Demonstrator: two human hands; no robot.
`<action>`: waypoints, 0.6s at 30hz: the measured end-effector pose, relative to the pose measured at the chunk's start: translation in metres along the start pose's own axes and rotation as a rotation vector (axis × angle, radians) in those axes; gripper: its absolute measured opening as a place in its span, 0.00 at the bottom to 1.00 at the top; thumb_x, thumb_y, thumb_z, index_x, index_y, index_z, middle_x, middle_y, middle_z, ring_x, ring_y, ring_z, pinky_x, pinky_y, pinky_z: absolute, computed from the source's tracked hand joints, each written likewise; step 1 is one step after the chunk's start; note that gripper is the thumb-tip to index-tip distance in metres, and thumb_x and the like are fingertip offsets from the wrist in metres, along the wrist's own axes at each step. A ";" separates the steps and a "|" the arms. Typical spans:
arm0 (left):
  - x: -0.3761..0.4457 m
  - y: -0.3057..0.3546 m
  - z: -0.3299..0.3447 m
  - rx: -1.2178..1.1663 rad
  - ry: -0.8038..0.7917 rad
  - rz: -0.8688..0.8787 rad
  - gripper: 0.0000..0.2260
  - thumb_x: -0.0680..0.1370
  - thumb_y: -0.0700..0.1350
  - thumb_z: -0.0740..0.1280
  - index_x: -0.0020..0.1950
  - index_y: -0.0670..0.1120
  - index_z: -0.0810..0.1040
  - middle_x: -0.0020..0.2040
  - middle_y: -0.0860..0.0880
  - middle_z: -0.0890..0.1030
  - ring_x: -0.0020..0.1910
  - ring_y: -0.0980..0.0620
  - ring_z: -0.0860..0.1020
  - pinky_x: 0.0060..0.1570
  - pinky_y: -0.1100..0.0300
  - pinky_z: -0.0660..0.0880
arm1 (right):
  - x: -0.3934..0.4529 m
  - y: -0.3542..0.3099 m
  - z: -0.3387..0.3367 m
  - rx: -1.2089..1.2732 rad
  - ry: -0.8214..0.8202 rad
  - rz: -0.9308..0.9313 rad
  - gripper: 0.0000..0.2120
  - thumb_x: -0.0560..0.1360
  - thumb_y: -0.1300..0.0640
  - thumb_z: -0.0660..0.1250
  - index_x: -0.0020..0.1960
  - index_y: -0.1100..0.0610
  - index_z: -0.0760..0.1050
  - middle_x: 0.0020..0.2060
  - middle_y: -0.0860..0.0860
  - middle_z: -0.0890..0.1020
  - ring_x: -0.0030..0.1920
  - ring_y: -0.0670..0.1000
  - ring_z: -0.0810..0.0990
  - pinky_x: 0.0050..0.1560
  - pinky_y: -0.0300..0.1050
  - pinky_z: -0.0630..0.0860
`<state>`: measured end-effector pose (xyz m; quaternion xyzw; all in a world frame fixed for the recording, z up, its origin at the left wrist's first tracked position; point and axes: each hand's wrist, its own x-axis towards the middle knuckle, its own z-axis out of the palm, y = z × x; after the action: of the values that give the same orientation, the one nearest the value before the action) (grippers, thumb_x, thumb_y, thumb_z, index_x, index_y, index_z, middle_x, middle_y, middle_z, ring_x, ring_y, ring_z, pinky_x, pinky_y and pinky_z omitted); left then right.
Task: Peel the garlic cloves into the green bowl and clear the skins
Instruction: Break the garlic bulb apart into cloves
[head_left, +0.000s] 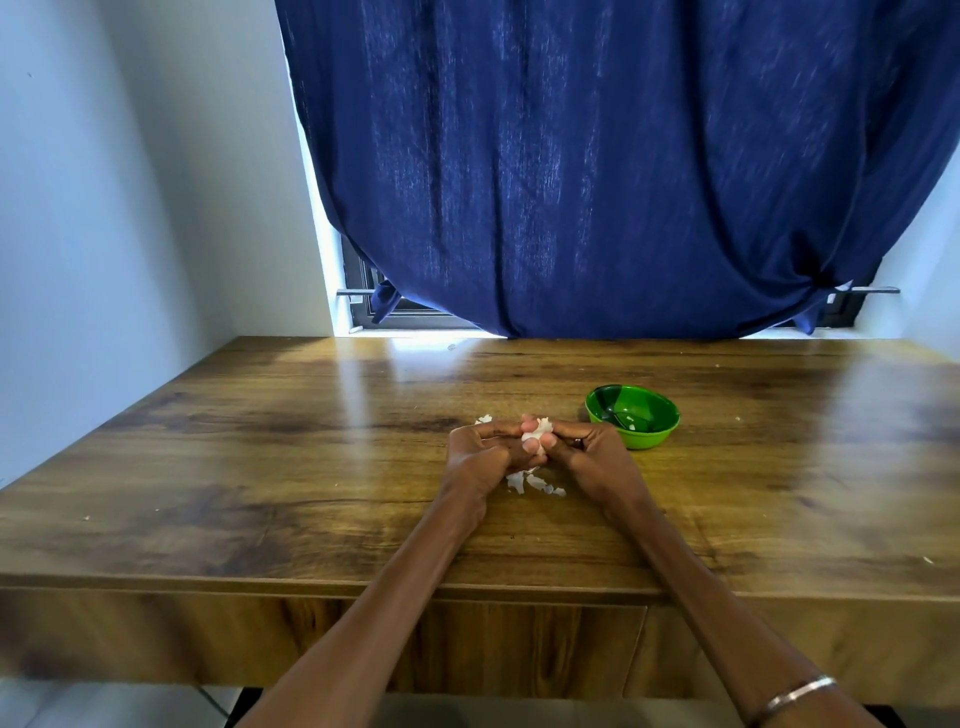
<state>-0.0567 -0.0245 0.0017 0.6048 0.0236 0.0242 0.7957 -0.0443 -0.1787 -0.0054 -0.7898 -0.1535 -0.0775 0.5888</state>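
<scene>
Garlic (540, 430) seemingly between both hands (535, 452)

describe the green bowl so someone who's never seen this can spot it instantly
Start at the wooden table under the blue curtain. Just right of the person's right hand sits the green bowl. It is the only bright green, round thing there; the white skins lie flat.

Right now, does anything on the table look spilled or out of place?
Loose garlic skins lie scattered on the table under both hands, with another scrap behind the left hand. That is expected peeling litter. The green bowl stands upright; nothing else stands out.
</scene>
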 end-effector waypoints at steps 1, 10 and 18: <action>0.000 0.000 0.000 0.002 -0.003 -0.002 0.10 0.71 0.29 0.74 0.50 0.38 0.84 0.45 0.41 0.87 0.45 0.44 0.86 0.42 0.59 0.83 | 0.000 0.001 0.000 0.021 0.004 0.008 0.11 0.80 0.63 0.68 0.58 0.51 0.83 0.46 0.47 0.87 0.45 0.41 0.86 0.43 0.31 0.78; 0.004 0.002 -0.006 0.021 -0.086 -0.058 0.08 0.73 0.29 0.72 0.51 0.35 0.83 0.48 0.40 0.86 0.46 0.41 0.86 0.44 0.58 0.84 | 0.001 0.006 -0.002 0.319 -0.024 0.112 0.12 0.80 0.67 0.65 0.62 0.66 0.81 0.55 0.58 0.86 0.52 0.55 0.87 0.52 0.44 0.84; 0.002 0.002 -0.004 -0.057 -0.105 -0.060 0.09 0.79 0.38 0.69 0.56 0.34 0.82 0.48 0.37 0.86 0.47 0.43 0.86 0.47 0.59 0.83 | 0.005 0.008 0.001 0.339 0.080 0.128 0.11 0.81 0.65 0.66 0.62 0.66 0.81 0.54 0.57 0.86 0.54 0.55 0.86 0.49 0.41 0.84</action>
<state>-0.0551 -0.0199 0.0022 0.5815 -0.0010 -0.0309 0.8130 -0.0373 -0.1796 -0.0116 -0.6839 -0.0903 -0.0440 0.7226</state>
